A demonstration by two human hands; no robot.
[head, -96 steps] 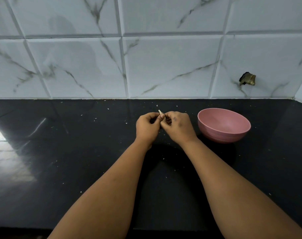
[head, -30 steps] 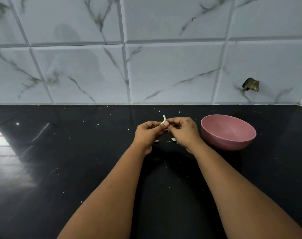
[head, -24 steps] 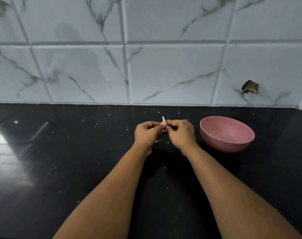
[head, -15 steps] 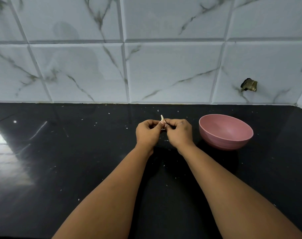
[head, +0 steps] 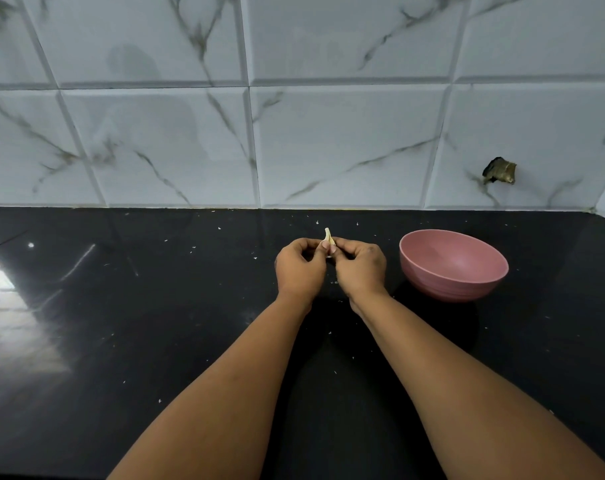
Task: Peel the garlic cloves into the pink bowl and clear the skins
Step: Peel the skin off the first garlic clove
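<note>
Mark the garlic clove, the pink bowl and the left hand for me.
garlic clove [head: 327, 234], head view, on its pale tip above the fingers.
pink bowl [head: 446, 287], head view, on its outer front wall.
left hand [head: 299, 266], head view, on its back.

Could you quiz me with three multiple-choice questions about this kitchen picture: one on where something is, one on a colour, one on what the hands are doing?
1. Where does the bowl stand relative to the hands?
A. To the person's right of them
B. To the person's left of them
C. Under them

2. What colour is the countertop?
A. White
B. Black
C. Pink

3. What are the two hands doing?
A. Resting flat on the counter
B. Lifting the bowl
C. Pinching one garlic clove between them

Answers: 1 A, the pink bowl sits on the counter beside the right hand, apart from it. 2 B, the countertop is glossy black, flecked with pale bits. 3 C, the left hand and right hand meet at their fingertips around the garlic clove, whose tip sticks up.
</note>
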